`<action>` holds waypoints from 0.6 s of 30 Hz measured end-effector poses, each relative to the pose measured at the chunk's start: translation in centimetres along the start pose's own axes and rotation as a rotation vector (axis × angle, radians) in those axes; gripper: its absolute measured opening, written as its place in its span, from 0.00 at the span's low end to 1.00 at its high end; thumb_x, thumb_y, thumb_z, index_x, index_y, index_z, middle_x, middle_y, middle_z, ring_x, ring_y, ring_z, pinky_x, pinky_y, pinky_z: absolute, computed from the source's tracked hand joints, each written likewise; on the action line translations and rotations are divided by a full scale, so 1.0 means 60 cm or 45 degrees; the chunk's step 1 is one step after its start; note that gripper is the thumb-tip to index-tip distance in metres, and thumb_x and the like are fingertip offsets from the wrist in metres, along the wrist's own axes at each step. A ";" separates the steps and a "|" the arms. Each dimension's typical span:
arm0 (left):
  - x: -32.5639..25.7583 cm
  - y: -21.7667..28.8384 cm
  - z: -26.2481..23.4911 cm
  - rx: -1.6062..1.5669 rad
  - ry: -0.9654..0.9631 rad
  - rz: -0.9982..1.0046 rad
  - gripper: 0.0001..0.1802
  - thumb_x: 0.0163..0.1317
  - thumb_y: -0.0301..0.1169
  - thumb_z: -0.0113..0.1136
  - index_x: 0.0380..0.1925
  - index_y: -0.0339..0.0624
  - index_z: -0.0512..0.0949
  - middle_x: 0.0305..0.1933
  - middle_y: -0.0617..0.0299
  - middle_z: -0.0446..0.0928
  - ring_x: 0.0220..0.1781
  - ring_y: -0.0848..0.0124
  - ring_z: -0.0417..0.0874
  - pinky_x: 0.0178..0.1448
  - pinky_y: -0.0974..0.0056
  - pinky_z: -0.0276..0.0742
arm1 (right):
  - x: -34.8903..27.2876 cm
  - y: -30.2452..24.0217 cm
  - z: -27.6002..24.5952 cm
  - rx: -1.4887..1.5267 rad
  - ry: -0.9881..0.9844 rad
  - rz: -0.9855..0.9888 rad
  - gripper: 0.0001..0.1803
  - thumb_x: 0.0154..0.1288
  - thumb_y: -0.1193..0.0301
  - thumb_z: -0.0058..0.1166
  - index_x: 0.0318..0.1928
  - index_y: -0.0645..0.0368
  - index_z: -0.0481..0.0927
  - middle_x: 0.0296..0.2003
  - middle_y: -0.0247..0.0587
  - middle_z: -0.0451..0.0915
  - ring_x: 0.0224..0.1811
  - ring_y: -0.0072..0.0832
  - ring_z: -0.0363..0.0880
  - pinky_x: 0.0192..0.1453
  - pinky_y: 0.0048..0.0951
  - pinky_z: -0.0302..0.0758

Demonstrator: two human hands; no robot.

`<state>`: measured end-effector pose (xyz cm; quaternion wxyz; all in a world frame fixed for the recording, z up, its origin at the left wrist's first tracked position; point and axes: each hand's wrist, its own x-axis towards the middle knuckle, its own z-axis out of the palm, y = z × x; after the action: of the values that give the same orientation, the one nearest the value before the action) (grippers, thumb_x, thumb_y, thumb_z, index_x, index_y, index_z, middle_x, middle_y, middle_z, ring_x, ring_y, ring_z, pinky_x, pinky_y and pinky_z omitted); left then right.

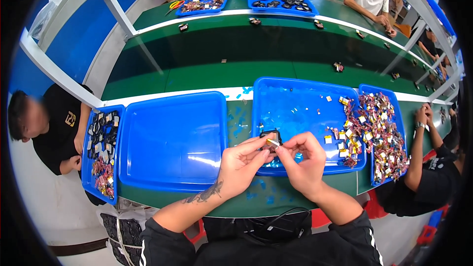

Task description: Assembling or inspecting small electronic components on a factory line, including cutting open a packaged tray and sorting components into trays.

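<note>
head view, left hand [240,163] and right hand [301,160] pinching small black part [270,137], over blue tray [295,118] near edge

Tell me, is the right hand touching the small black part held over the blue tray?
Touching. The head view shows the right hand pinching at the small black part, its fingertips meeting it beside the left hand.

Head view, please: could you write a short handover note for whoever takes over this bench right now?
Left hand: holds a small black casing over the front edge of the middle blue tray.
Right hand: pinches a small yellow-and-silver part against the casing.
Parts: a pile of small yellow and red pieces at the right end of that tray, more in the right tray.
Done: no finished casings are visible in the empty blue tray on the left.
Left: the part is not visibly seated; the piles remain.
</note>
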<state>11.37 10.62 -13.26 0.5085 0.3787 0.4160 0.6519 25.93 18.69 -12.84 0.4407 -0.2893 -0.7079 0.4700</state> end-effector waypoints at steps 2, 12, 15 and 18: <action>-0.003 -0.002 0.005 -0.024 0.018 -0.019 0.22 0.68 0.17 0.51 0.63 0.31 0.69 0.61 0.51 0.73 0.59 0.65 0.79 0.63 0.62 0.79 | -0.002 0.003 0.004 -0.063 0.044 -0.103 0.08 0.59 0.81 0.64 0.34 0.64 0.76 0.27 0.36 0.81 0.26 0.16 0.76 0.28 0.19 0.71; -0.009 -0.011 0.017 -0.064 0.146 0.081 0.25 0.69 0.17 0.50 0.66 0.31 0.64 0.58 0.44 0.75 0.54 0.62 0.82 0.61 0.60 0.80 | -0.005 0.006 0.010 -0.205 -0.015 -0.075 0.16 0.54 0.78 0.69 0.37 0.61 0.72 0.29 0.37 0.75 0.27 0.22 0.76 0.28 0.22 0.73; -0.003 -0.019 0.029 -0.102 0.150 0.076 0.26 0.68 0.18 0.54 0.66 0.27 0.64 0.58 0.43 0.75 0.54 0.63 0.82 0.59 0.62 0.80 | -0.002 0.003 -0.007 0.095 -0.023 0.193 0.21 0.57 0.77 0.66 0.46 0.60 0.68 0.40 0.36 0.70 0.38 0.20 0.74 0.32 0.20 0.75; -0.008 -0.013 0.019 0.267 0.294 0.267 0.24 0.66 0.17 0.54 0.63 0.25 0.66 0.55 0.43 0.77 0.52 0.60 0.83 0.58 0.60 0.79 | -0.005 0.043 0.029 0.365 -0.185 0.202 0.22 0.61 0.74 0.64 0.52 0.57 0.68 0.44 0.36 0.71 0.46 0.22 0.76 0.46 0.26 0.78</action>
<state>12.80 10.42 -13.58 0.3443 0.3936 0.4956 0.6935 24.52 18.75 -15.62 0.3866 -0.2438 -0.6386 0.6191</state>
